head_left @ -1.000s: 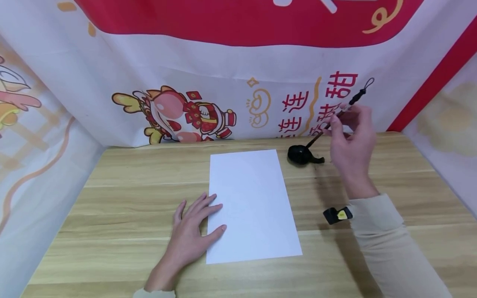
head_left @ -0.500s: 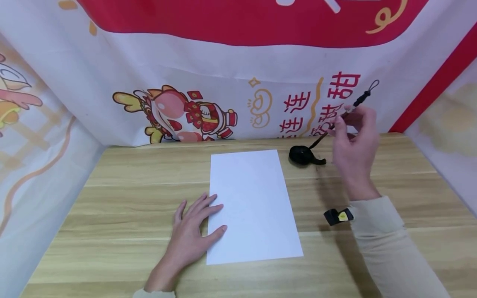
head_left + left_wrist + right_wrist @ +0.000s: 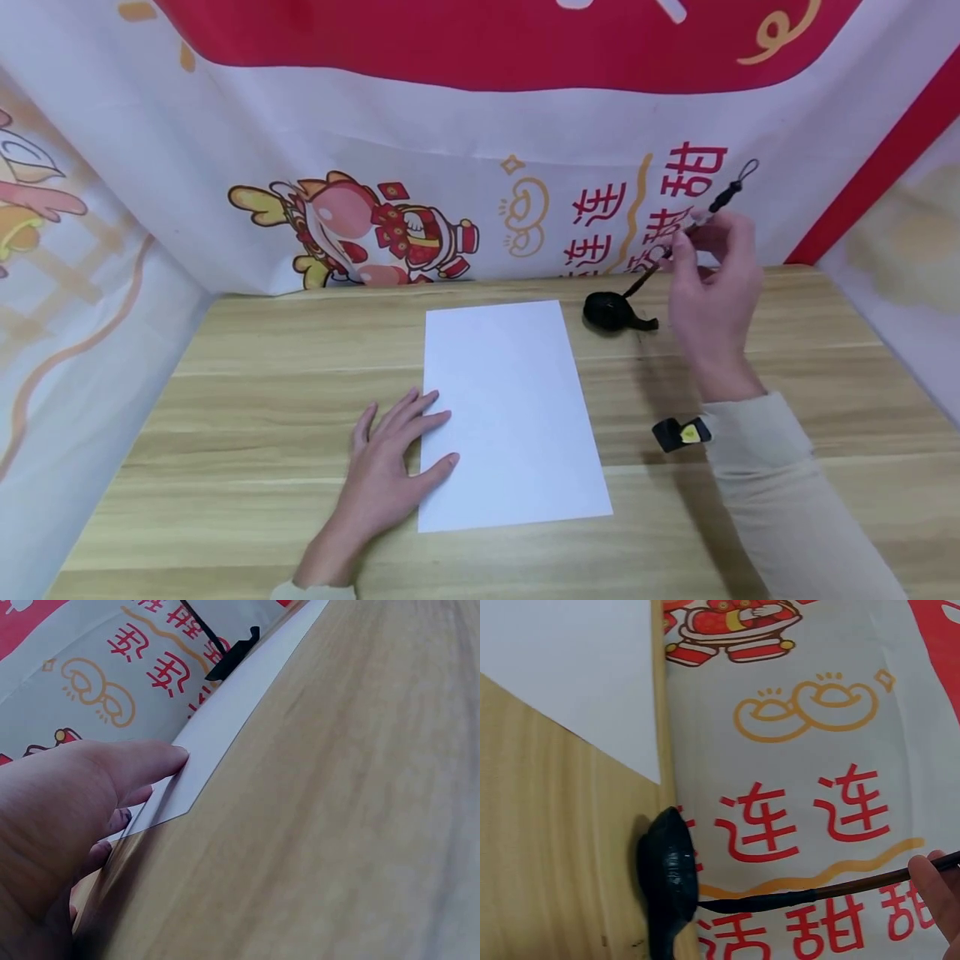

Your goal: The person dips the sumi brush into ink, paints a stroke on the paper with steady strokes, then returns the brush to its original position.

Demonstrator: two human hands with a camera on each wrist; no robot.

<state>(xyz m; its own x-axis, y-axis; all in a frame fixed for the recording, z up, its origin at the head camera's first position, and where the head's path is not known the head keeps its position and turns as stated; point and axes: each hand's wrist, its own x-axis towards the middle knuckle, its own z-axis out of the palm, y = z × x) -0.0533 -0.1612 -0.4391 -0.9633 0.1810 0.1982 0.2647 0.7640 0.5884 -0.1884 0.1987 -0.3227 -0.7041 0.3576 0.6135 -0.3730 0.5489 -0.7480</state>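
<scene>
My right hand [image 3: 712, 308] pinches a calligraphy brush [image 3: 724, 198] by its upper shaft, between thumb and fingers. The brush slants down left, its dark bristles right at the edge of a small black ink dish [image 3: 604, 312] with a curved handle. In the right wrist view the bristle tip [image 3: 724, 906] meets the rim of the ink dish [image 3: 667, 862]. My left hand [image 3: 384, 471] lies spread at the left edge of a blank white sheet of paper [image 3: 510, 400]. Its thumb and some fingertips rest on the sheet, as the paper [image 3: 217, 724] in the left wrist view also shows.
The wooden table [image 3: 247, 450] backs onto a white printed cloth [image 3: 435, 133] with red characters and a cartoon figure. Another cloth [image 3: 82, 292] hangs at the left. A black device with a yellow label [image 3: 681, 434] sits at the right cuff. Dark specks mark the wood near the dish.
The brush's looped top has swung slightly right, then a little back left, its tip staying at the ink dish. My left hand stays on the paper.
</scene>
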